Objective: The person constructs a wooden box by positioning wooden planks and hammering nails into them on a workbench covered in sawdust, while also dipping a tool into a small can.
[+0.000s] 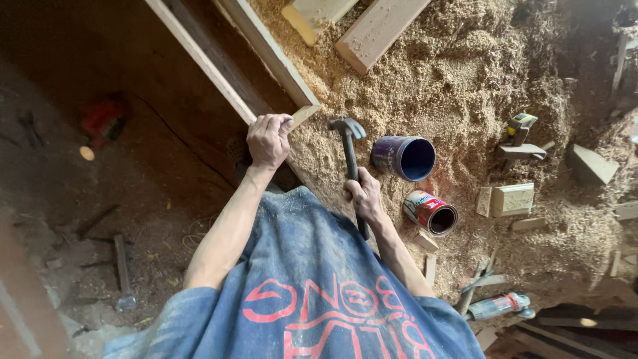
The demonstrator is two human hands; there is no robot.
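My left hand (268, 139) grips the near corner of a pale wooden frame (266, 56), whose two rails run away to the upper left. My right hand (363, 196) is closed around the dark handle of a claw hammer (349, 149). The hammer points away from me, and its metal head sits just right of the frame's corner, above the sawdust. I wear a dusty blue shirt with red print, which fills the lower middle of the view.
Thick sawdust (458, 73) covers the surface on the right. A blue tin (404, 157) and a red tin (430, 212) lie on their sides near the hammer. Wood offcuts (512, 199), a plank (379, 30) and a yellow tool (520, 126) are scattered around. Another hammer (122, 269) lies on the floor at left.
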